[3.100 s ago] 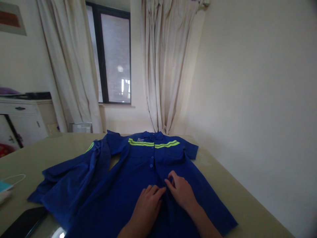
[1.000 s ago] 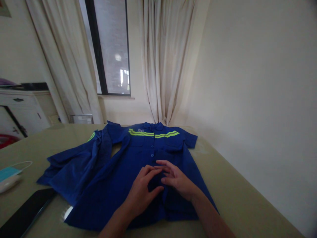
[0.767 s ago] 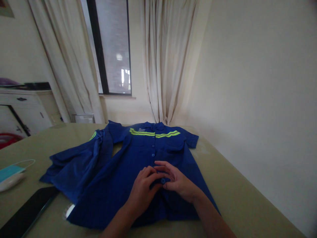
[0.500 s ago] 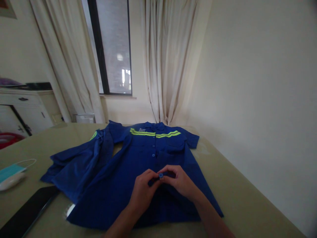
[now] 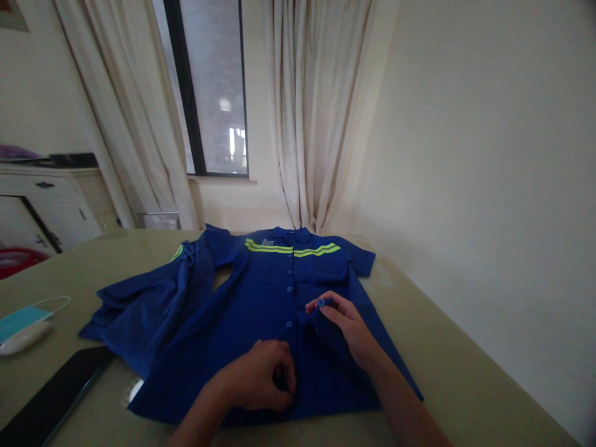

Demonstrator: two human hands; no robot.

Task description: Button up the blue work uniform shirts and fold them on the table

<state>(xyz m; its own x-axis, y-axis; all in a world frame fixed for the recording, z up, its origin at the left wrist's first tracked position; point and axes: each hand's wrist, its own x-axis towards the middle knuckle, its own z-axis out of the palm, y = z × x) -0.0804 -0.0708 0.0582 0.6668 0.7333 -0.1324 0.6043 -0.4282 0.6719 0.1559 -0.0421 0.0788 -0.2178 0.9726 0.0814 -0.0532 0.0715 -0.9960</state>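
Observation:
A dark blue short-sleeved work shirt (image 5: 237, 323) lies spread front up on the table, its collar away from me. Yellow-green stripes cross its chest, and several blue buttons run down the front. My right hand (image 5: 349, 326) pinches the right front edge and lifts it off the other side; a small blue button (image 5: 321, 302) shows at the fingertips. Lower down, my left hand (image 5: 263, 375) is closed in a pinch at the left front edge near the hem. Its fingers partly hide the cloth there.
Another blue garment (image 5: 144, 316) lies crumpled left of the shirt. Farther left on the table (image 5: 470, 366) are a black phone-like slab (image 5: 56, 394), a white computer mouse (image 5: 25, 338) and a light-blue face mask (image 5: 23, 321). A wall (image 5: 488, 186) rises at the right.
My hands have moved apart from the shared button. The right went up and right with the shirt edge; the left came down toward the hem. Another button is uncovered on the left front.

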